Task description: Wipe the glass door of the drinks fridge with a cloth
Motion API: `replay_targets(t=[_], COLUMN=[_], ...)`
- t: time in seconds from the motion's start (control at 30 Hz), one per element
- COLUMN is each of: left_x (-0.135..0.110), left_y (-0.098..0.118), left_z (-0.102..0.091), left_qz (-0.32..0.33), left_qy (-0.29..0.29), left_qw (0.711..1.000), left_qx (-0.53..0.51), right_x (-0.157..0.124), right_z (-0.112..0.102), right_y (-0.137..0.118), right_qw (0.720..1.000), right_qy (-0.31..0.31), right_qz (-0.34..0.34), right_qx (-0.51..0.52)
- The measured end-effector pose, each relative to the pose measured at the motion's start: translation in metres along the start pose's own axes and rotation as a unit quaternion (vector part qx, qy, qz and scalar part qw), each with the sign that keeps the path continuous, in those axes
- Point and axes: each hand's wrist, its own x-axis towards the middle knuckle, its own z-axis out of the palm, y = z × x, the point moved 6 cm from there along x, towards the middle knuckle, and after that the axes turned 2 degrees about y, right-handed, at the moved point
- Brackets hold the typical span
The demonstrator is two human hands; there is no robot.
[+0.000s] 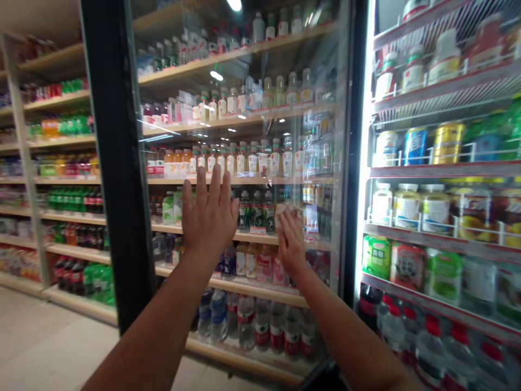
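A glass door [252,127] in a black frame stands in front of me. My left hand [209,214] lies flat against its left half, fingers spread and pointing up, holding nothing. On the right half, my right hand [291,241] presses a crumpled pale cloth [288,210] to the pane. The cloth shows above and beside the fingertips; the rest of it is hidden under the hand. Both arms reach up from the bottom of the view. Through the glass show rows of bottles [252,157] on wooden shelves.
At right is a lit cooler with cans [448,142], jars [434,206] and red-capped bottles [431,342] on wire-fronted shelves. The black door frame [112,163] stands at left, with more drink shelves [69,217] beyond it. Pale floor tiles [49,347] lie below.
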Motion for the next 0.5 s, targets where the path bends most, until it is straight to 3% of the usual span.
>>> replay_targets(t=[0.07,0.1,0.17,0.23,0.27,0.33,0.43,0.5], left_x=[-0.001,-0.001,-0.001,-0.001,0.000,0.001,0.004,0.004], left_y=[-0.001,-0.002,-0.004,-0.007,-0.010,-0.014,-0.019,-0.018], left_z=[0.002,0.002,0.004,0.003,0.002,-0.001,-0.007,-0.013], left_qz=[-0.002,-0.003,-0.005,-0.002,0.003,0.018,0.011,-0.015], left_qy=[0.001,0.003,0.009,0.017,0.021,0.019,0.023,0.044], left_qw=[1.000,1.000,1.000,1.000,1.000,1.000,0.999,0.998], left_qx=[-0.005,-0.004,-0.004,-0.007,-0.008,-0.002,0.034,0.052], right_x=[-0.005,-0.011,-0.026,-0.048,-0.055,-0.051,-0.039,-0.045], right_z=[-0.008,-0.008,0.002,0.013,0.014,0.010,-0.004,-0.004], right_y=[0.013,0.010,-0.015,-0.044,-0.050,-0.038,-0.003,-0.004], right_qw=[0.993,0.994,0.999,0.972,0.960,0.975,0.999,0.998], right_qy=[0.070,0.071,-0.009,-0.117,-0.143,-0.120,0.005,0.018], right_qz=[0.089,0.084,-0.039,-0.205,-0.242,-0.189,0.016,0.036], right_qx=[-0.021,-0.026,-0.018,0.010,0.017,0.008,-0.035,-0.042])
